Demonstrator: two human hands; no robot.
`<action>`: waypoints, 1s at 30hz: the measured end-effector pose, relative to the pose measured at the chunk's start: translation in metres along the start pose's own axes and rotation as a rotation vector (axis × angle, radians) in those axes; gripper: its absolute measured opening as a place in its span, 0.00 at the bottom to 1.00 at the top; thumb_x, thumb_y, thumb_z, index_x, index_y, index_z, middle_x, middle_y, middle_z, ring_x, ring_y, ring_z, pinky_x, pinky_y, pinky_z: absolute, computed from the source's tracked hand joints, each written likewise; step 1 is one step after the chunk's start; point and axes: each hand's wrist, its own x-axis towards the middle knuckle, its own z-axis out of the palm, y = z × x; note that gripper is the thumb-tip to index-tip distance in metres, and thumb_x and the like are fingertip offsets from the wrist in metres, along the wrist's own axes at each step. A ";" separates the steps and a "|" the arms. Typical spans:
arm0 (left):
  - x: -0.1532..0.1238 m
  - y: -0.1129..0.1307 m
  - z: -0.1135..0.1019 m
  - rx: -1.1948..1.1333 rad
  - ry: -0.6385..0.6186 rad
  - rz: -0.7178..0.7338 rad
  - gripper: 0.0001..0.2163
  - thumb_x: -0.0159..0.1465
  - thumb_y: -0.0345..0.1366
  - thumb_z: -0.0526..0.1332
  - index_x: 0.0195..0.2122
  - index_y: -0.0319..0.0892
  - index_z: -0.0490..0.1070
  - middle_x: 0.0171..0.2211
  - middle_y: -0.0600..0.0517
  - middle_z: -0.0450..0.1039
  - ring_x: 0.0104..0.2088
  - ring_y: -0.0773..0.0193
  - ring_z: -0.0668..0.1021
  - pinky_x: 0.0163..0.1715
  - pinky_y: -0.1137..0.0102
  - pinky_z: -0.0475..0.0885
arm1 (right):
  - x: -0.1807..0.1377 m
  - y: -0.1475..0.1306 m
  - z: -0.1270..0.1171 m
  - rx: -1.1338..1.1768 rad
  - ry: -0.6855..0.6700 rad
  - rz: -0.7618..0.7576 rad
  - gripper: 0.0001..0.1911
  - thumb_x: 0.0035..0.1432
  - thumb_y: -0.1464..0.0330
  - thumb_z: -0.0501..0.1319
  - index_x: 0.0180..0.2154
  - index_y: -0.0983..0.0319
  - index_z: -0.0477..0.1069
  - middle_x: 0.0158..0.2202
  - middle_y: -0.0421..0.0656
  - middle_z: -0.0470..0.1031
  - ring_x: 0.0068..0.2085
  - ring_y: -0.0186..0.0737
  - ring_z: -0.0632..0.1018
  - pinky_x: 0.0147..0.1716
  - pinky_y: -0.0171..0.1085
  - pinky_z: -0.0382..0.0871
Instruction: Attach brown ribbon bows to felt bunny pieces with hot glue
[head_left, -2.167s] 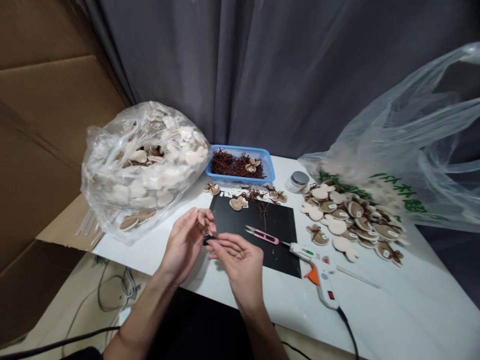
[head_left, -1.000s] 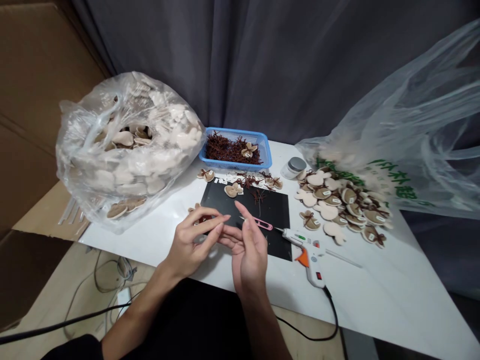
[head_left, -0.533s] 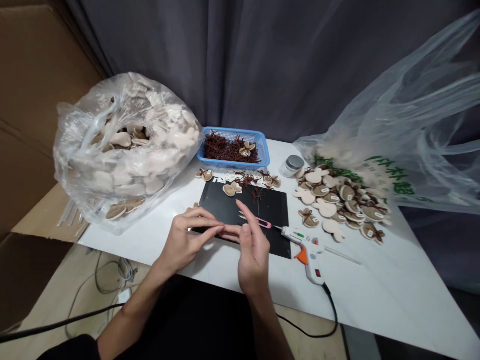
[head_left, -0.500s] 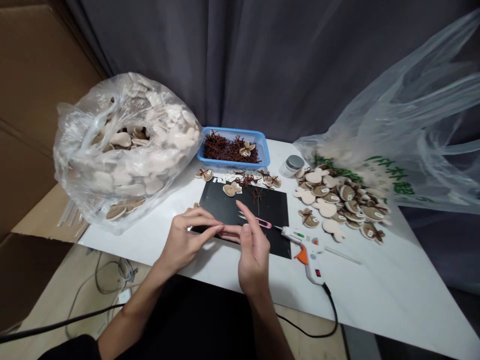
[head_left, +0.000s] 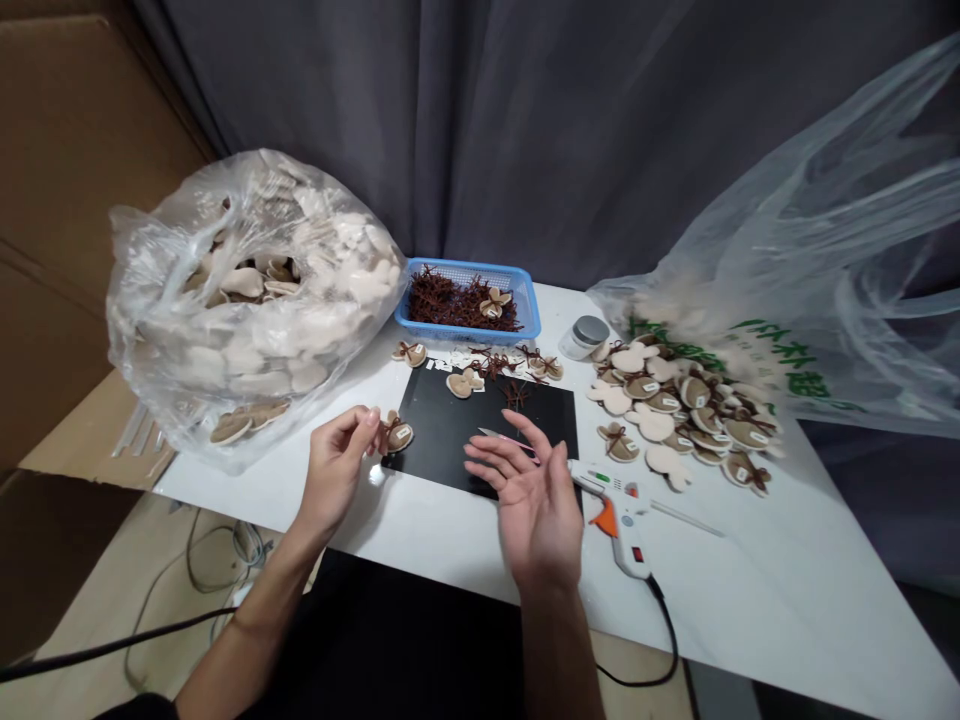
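My left hand point(head_left: 337, 460) is closed in a pinch, thumb against forefinger, at the left edge of the black mat point(head_left: 442, 440). Whatever sits between those fingertips is too small to make out. Right beside them lies a brown felt bunny-shaped piece point(head_left: 399, 434) with a bow and a white label. Palm up and fingers spread, my right hand point(head_left: 540, 510) hovers over the mat's front right part, holding nothing. Behind its fingers, pink thread snips point(head_left: 510, 440) lie partly hidden. A white glue gun point(head_left: 619, 510) with an orange trigger rests just right of that hand.
A blue basket point(head_left: 536, 318) holds dark brown bows. Several felt pieces point(head_left: 675, 400) are heaped at the right by a plastic bag point(head_left: 847, 300). A stuffed clear bag point(head_left: 247, 300) stands left. A lidded jar point(head_left: 584, 337) is at the back. The glue gun's cord point(head_left: 670, 630) hangs over the front edge.
My hands have come apart: the left moved a little left, the right moved right and turned palm up with fingers spread. The bunny piece by the mat's left edge now shows more fully.
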 end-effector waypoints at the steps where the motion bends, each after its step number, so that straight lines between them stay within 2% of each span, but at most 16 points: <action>1: -0.001 -0.001 0.000 0.005 -0.011 -0.013 0.27 0.65 0.57 0.70 0.19 0.42 0.70 0.21 0.53 0.68 0.26 0.64 0.70 0.32 0.68 0.67 | 0.000 0.000 0.001 0.015 -0.002 0.012 0.29 0.70 0.43 0.57 0.54 0.58 0.76 0.41 0.49 0.87 0.45 0.50 0.87 0.47 0.50 0.81; 5: -0.003 -0.004 0.002 0.020 -0.078 -0.041 0.28 0.67 0.58 0.68 0.19 0.43 0.68 0.21 0.53 0.66 0.26 0.64 0.68 0.31 0.68 0.64 | -0.001 0.000 0.005 0.059 0.011 0.026 0.30 0.69 0.41 0.54 0.51 0.57 0.77 0.39 0.48 0.86 0.49 0.52 0.85 0.56 0.56 0.76; 9: -0.001 -0.002 -0.001 -0.022 -0.073 -0.030 0.21 0.64 0.55 0.72 0.28 0.43 0.72 0.24 0.54 0.70 0.27 0.64 0.71 0.31 0.70 0.65 | -0.001 0.002 0.003 0.078 0.024 0.024 0.24 0.69 0.43 0.57 0.48 0.53 0.77 0.36 0.44 0.82 0.48 0.50 0.83 0.58 0.54 0.74; 12: 0.001 -0.003 -0.013 0.022 -0.014 0.000 0.19 0.64 0.53 0.72 0.30 0.43 0.72 0.24 0.55 0.70 0.26 0.64 0.71 0.31 0.70 0.65 | -0.001 0.004 0.001 0.124 0.044 0.010 0.19 0.67 0.48 0.61 0.47 0.53 0.77 0.33 0.41 0.78 0.43 0.47 0.82 0.54 0.51 0.75; 14: 0.002 -0.006 -0.023 0.099 0.019 0.028 0.21 0.67 0.54 0.69 0.28 0.44 0.70 0.24 0.54 0.69 0.26 0.64 0.70 0.32 0.69 0.64 | -0.001 0.005 0.000 0.174 0.055 0.010 0.17 0.67 0.50 0.62 0.45 0.53 0.78 0.30 0.40 0.74 0.40 0.46 0.80 0.49 0.48 0.76; 17: 0.002 -0.012 -0.038 0.220 0.083 0.070 0.27 0.69 0.54 0.67 0.21 0.44 0.60 0.21 0.56 0.61 0.25 0.65 0.63 0.30 0.68 0.59 | 0.000 0.006 0.000 0.239 0.053 0.019 0.14 0.66 0.52 0.63 0.44 0.53 0.79 0.28 0.38 0.69 0.33 0.42 0.76 0.39 0.42 0.76; 20: 0.003 -0.016 -0.052 0.295 0.126 0.079 0.31 0.67 0.54 0.68 0.19 0.45 0.52 0.20 0.58 0.51 0.24 0.65 0.57 0.28 0.68 0.54 | 0.000 0.008 0.000 0.236 0.023 0.032 0.13 0.65 0.53 0.65 0.43 0.54 0.79 0.28 0.38 0.69 0.28 0.39 0.72 0.30 0.38 0.71; 22: 0.004 -0.017 -0.059 0.319 0.121 0.076 0.28 0.68 0.55 0.67 0.21 0.45 0.57 0.22 0.57 0.54 0.25 0.65 0.59 0.28 0.68 0.56 | 0.000 0.010 -0.002 0.203 0.003 0.031 0.13 0.65 0.54 0.65 0.43 0.54 0.79 0.28 0.39 0.71 0.27 0.38 0.71 0.29 0.37 0.70; 25: 0.004 -0.016 -0.067 0.319 0.084 0.109 0.20 0.69 0.53 0.66 0.28 0.44 0.69 0.27 0.55 0.64 0.29 0.63 0.66 0.31 0.70 0.61 | 0.000 0.014 -0.007 0.116 -0.023 0.004 0.12 0.66 0.55 0.66 0.42 0.56 0.80 0.28 0.39 0.73 0.28 0.38 0.74 0.29 0.37 0.72; 30: 0.006 -0.021 -0.066 0.287 0.059 0.196 0.13 0.66 0.47 0.71 0.31 0.43 0.79 0.33 0.49 0.79 0.35 0.60 0.78 0.36 0.68 0.70 | 0.000 0.034 -0.031 -0.258 -0.011 -0.115 0.17 0.66 0.53 0.68 0.43 0.60 0.79 0.32 0.44 0.81 0.29 0.41 0.80 0.26 0.38 0.76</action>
